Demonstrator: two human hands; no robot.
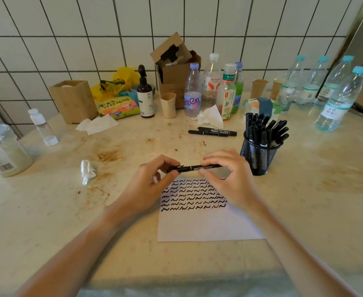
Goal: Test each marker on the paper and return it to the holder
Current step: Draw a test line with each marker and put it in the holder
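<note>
**A:** You're holding the slim black marker with the white printed label (194, 167) level above the top edge of the white sheet of paper covered in rows of black squiggles (200, 224). Why both hands?

**B:** It looks like a cap job. Your left hand (149, 185) is pinching the left end, fingers clamped on it, while your right hand (229, 176) is gripping the barrel with thumb and fingertips closed round it. Whether you're pulling the cap off or pushing it on, I can't tell.

**A:** And the holder?

**B:** The round black wire-mesh pen holder (258, 155) is standing at two o'clock from the paper, just beside your right hand and crowded with black markers, so you're keeping the return trip short. Two more black markers (212, 131) are lying flat at twelve o'clock, apart from the rest; possibly rejects, though that's a guess.
</note>
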